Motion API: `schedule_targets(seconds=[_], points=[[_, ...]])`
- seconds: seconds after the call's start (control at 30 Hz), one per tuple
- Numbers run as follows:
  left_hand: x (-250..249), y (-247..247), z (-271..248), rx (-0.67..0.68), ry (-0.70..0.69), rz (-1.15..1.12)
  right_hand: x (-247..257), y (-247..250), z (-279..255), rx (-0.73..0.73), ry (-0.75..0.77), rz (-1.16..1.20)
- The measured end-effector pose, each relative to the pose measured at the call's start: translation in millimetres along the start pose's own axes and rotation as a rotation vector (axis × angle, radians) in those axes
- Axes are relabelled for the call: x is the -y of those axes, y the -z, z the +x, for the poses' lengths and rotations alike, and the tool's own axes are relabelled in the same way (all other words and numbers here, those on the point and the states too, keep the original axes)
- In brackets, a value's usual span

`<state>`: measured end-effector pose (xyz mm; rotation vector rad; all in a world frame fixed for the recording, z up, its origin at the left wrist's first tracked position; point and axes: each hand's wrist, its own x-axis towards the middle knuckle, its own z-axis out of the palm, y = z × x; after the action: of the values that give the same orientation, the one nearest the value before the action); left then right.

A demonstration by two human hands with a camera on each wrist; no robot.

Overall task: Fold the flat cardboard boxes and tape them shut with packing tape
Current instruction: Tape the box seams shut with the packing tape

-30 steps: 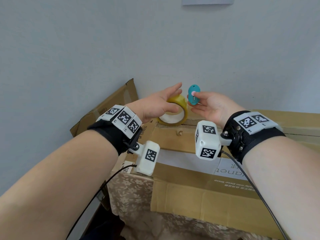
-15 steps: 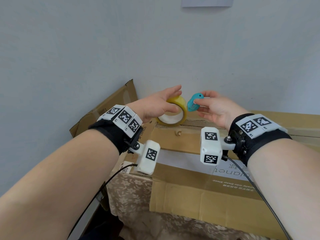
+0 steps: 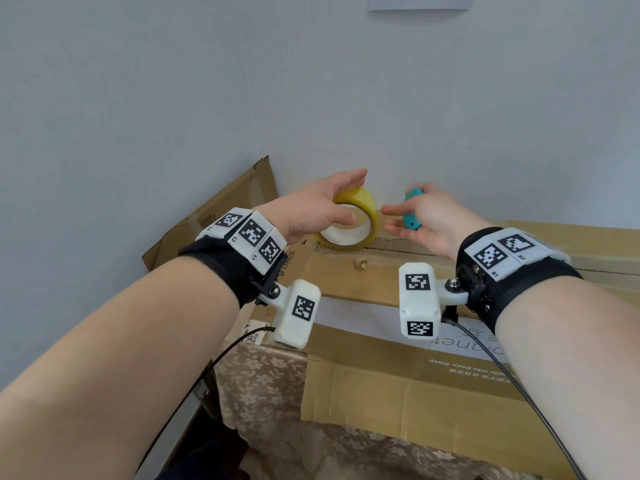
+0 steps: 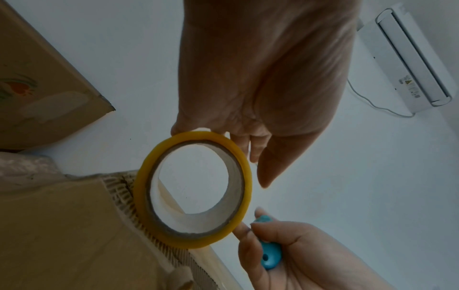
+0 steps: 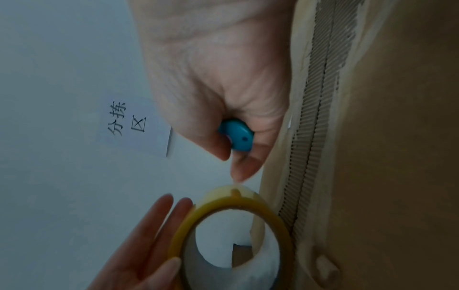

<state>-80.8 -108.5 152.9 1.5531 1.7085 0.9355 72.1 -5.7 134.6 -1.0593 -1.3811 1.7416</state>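
Cardboard box (image 3: 450, 393) lay across the floral-clothed surface (image 3: 263, 386), its top seam running along the far edge near the white wall (image 3: 311, 98). A second flattened carton (image 3: 221, 216) leaned against that wall to the left. On the far edge of the box, over the torn corrugated strip (image 5: 320, 137) beside the seam, the yellow tape roll (image 3: 356, 220) stood on its rim, tilted, with its open core facing the person.

The left hand (image 3: 315, 209) held the roll from above, fingers laid nearly straight over the top of the ring and the thumb lying across the near face of the ring. A clear strip of tape (image 4: 213, 261) ran from the roll's lower edge along the box.

Just right of the roll, the right hand (image 3: 426, 216) was curled around a small teal cutter (image 3: 412, 216), held upright in the palm. Its index fingertip (image 4: 242, 229) reached toward the rim of the roll, at or just short of contact; the views did not settle which. A paper sign (image 5: 134, 125) with printed characters hung on the wall above.
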Motion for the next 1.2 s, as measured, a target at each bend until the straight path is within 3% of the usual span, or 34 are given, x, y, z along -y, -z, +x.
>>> schedule_targets(seconds=[0.13,0.3,0.43,0.5,0.63,0.77,0.9,1.07,1.2], points=[[5,4,-1,-0.035,-0.031,0.032,-6,-4,8,0.069,0.116,-0.338],[10,4,-2,-0.049,-0.052,0.115,-10,-10,10,0.256,0.066,-0.464],[12,3,-4,-0.087,-0.048,0.193,-21,-13,19,0.151,0.134,-0.662],[19,2,-5,-0.086,0.019,0.226,-26,-15,20,0.108,0.168,-0.692],[44,2,-10,0.017,0.304,0.267,-28,-20,21,0.087,0.178,-0.735],[58,-5,-18,0.2,0.37,0.41,-24,-23,20,0.083,0.192,-0.807],[46,-10,-18,0.135,0.336,0.752,-24,-24,20,0.074,0.193,-0.859],[26,-22,-23,-0.008,0.192,1.133,-26,-22,24,0.07,0.21,-0.919],[26,-32,-18,0.108,-0.042,1.178,-26,-22,28,0.085,0.225,-0.949]])
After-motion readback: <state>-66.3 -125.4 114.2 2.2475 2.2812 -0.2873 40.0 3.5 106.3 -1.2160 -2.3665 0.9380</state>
